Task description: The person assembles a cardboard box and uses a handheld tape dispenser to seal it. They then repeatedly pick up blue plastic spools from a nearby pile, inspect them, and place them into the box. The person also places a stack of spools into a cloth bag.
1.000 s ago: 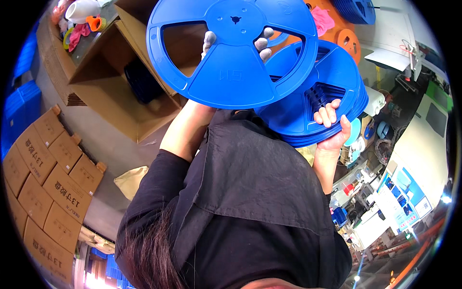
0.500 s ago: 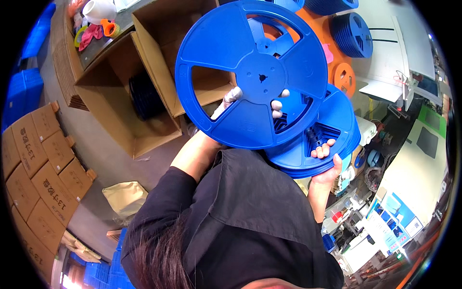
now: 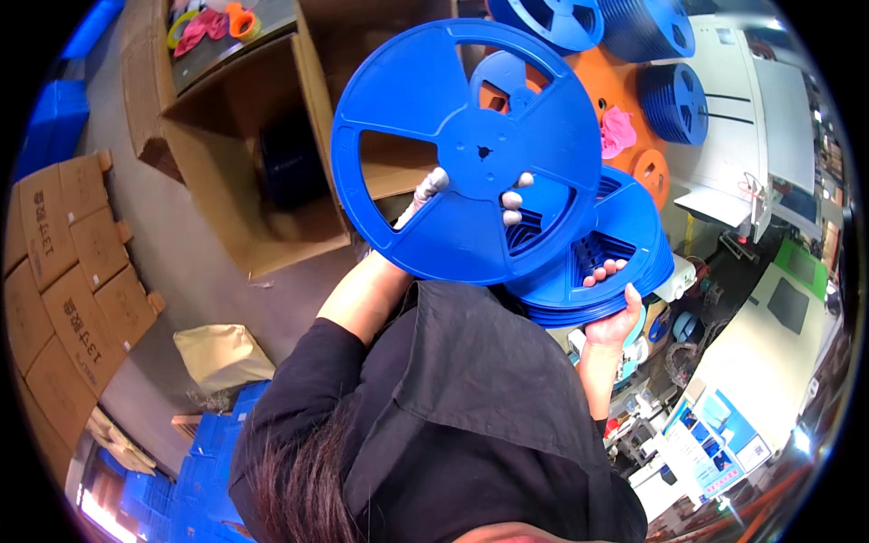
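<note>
My left hand point(image 3: 423, 192), white covers on its fingertips, grips a large blue plastic reel point(image 3: 398, 81) held up with its face toward me. The thumb shows through the reel's left opening and the other fingertips through the right one; the palm is hidden behind it. My right hand point(image 3: 617, 312) holds a stack of similar blue reels point(image 3: 625, 226) at its lower right edge. Its fingers hook into a window of the stack, with the thumb outside the rim. The single reel overlaps the stack's left part, so I cannot tell if they touch.
Open cardboard boxes point(image 3: 213, 195) stand ahead on the left, one with dark reels point(image 3: 294, 163) inside. More blue reel stacks point(image 3: 674, 104) and a pink cloth point(image 3: 617, 134) lie on an orange surface point(image 3: 588, 77). Packed cartons point(image 3: 68, 262) line the left; machines point(image 3: 769, 317) stand right.
My view has shifted, so the boxes and orange surface appear lower and farther right. The single reel sits slightly lower and to the left. Both hands keep their hold.
</note>
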`<state>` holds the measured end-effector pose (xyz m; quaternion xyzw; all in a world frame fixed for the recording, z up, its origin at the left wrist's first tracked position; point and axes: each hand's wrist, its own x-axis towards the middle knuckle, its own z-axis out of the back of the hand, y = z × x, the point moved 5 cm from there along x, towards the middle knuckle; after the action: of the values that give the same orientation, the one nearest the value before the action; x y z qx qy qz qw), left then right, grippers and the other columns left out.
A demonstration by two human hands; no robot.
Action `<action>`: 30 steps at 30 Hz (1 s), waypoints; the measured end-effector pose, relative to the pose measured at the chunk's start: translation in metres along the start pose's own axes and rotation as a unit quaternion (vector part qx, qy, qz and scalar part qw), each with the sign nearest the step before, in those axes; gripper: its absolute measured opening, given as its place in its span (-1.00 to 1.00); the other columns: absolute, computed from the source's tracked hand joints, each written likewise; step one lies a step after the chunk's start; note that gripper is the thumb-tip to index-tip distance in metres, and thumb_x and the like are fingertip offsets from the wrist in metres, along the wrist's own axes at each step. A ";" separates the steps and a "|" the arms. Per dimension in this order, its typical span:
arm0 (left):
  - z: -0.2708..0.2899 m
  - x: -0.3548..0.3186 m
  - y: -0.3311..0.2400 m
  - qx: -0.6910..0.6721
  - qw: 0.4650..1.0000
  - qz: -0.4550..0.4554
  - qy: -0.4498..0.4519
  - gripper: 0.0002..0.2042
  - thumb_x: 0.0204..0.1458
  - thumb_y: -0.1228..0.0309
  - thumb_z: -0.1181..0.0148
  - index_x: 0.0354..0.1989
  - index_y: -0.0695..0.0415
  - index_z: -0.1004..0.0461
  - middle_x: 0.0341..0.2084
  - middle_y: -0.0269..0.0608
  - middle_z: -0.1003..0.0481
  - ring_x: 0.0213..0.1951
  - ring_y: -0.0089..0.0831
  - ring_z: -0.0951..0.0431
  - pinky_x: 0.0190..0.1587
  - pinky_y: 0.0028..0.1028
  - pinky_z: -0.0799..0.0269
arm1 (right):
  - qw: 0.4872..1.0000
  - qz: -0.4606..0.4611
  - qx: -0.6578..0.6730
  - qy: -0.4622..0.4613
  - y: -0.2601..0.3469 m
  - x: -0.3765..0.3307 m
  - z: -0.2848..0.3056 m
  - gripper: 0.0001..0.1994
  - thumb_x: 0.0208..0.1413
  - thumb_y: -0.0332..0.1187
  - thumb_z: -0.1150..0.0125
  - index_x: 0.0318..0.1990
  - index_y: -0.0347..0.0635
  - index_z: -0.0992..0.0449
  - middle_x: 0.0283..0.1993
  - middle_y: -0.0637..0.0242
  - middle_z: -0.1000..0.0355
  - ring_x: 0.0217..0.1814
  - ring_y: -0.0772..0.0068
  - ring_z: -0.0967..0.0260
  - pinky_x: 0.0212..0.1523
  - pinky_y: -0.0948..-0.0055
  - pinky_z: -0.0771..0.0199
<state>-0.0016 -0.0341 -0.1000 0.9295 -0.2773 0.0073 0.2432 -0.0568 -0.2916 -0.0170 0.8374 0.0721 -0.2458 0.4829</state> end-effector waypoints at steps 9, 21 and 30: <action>-0.054 -0.091 -0.011 0.028 0.993 -0.115 0.009 -0.05 -0.18 0.08 -0.39 0.30 0.29 0.05 0.02 0.10 -0.33 0.04 0.00 -0.43 0.08 -0.08 -0.44 | 0.998 -0.043 -0.031 0.038 0.016 -0.006 -0.031 -0.49 0.07 -0.28 -0.07 0.15 -0.36 -0.23 -0.09 0.17 -0.38 -0.09 0.29 -0.35 0.05 0.20 -0.38; -0.102 -0.200 -0.056 0.151 0.917 -0.344 -0.136 -0.14 -0.10 0.12 -0.34 0.29 0.25 0.00 0.04 0.09 -0.35 0.03 -0.10 -0.46 0.07 -0.06 -0.44 | 0.991 -0.097 -0.051 0.075 0.013 -0.017 -0.082 -0.63 0.17 -0.18 -0.05 0.00 -0.25 -0.30 -0.35 0.35 -0.24 -0.31 0.44 -0.20 -0.13 0.33 -0.31; -0.008 -0.327 -0.216 0.448 0.583 -0.373 -0.566 -0.31 -0.04 0.34 -0.27 0.30 0.06 -0.13 -0.04 -0.26 -0.41 -0.09 -0.40 -0.40 -0.04 -0.37 -0.32 | 0.990 -0.072 -0.045 0.113 0.009 -0.039 -0.123 -0.66 -0.01 -0.30 -0.09 -0.06 -0.20 -0.32 -0.45 0.38 -0.21 -0.42 0.47 -0.17 -0.27 0.41 -0.29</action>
<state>-0.1658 0.2940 -0.2386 0.7582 0.0508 -0.4886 -0.4289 -0.0452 -0.1881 0.0593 0.8299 0.1972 -0.1805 0.4897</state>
